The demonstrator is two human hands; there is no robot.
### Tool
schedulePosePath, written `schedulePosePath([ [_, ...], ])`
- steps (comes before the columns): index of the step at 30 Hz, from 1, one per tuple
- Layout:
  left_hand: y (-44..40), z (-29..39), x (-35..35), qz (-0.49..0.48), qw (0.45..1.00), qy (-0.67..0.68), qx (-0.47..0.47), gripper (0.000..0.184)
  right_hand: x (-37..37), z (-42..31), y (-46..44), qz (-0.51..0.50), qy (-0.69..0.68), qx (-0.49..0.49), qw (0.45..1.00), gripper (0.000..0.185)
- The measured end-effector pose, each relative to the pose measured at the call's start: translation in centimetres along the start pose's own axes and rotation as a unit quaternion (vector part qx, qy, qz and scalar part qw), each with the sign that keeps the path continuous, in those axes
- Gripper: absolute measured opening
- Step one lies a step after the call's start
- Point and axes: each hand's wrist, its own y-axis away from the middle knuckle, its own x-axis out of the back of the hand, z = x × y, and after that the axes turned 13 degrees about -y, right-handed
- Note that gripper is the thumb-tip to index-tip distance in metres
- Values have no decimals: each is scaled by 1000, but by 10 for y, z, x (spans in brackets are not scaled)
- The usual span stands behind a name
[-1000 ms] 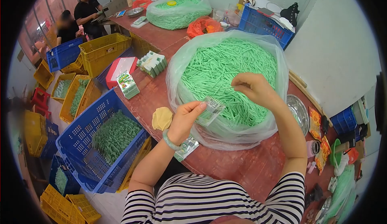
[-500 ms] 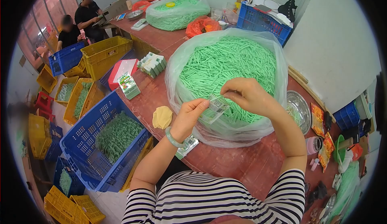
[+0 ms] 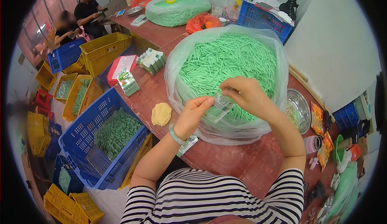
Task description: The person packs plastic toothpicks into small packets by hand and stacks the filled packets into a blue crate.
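Observation:
My left hand (image 3: 194,114) pinches the left edge of a small clear printed packet (image 3: 217,112) between thumb and fingers. Pale green sticks show along the packet's lower part. At its upper right edge, the fingers of my right hand (image 3: 249,97) are closed on the film. Both hands are over the near side of a big clear plastic bag (image 3: 177,79), which lies open and is heaped with loose green sticks (image 3: 229,59). Partly hidden by my left wrist, more printed packets (image 3: 188,146) lie at the table's edge.
A yellow cloth (image 3: 161,114) and stacked packets (image 3: 151,60) lie on the red table (image 3: 225,159). Left of it stands a blue crate (image 3: 80,143) of filled packets. A metal bowl (image 3: 304,103) is at right. Two people (image 3: 86,14) sit at far left.
The packet and both hands have shifted slightly right, with the packet tilted a little differently. At far left, one seated person has raised their hands.

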Motion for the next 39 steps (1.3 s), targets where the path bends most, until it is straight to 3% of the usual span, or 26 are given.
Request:
schedulePosePath([
  [5,-6,-3,-1,18,988,146,36,24,-34,3,8,31,-80,22,996,48],
  [8,-7,-1,-4,36,981,184,45,24,-28,11,6,42,-171,9,984,57],
  [11,-9,2,-7,57,976,203,49,24,-23,26,2,147,-180,5,973,51],
  [14,-10,5,-8,54,972,221,58,23,-19,27,6,29,-164,-95,982,51],
  [15,-12,5,-9,48,971,228,62,22,-19,29,4,34,-196,-104,975,51],
  [17,-12,1,-7,9,993,116,36,23,-21,33,5,44,-263,-127,955,51],
  [18,-12,-1,-5,-12,998,59,22,23,-20,30,6,73,-203,-92,972,53],
  [20,-10,8,2,-3,998,50,24,24,-11,9,7,129,-79,-17,988,56],
  [23,-15,9,8,65,995,71,0,27,-3,-36,11,267,-296,-7,917,63],
  [25,-18,8,12,113,989,94,-13,28,1,-79,8,247,-387,37,888,67],
  [28,-24,-11,21,72,987,146,-18,26,-5,-143,1,294,-483,106,818,77],
  [30,-14,2,13,116,990,74,-22,22,-2,-179,0,307,-546,116,771,87],
  [39,2,6,23,158,985,67,-19,20,-13,-205,22,421,-419,72,801,106],
])
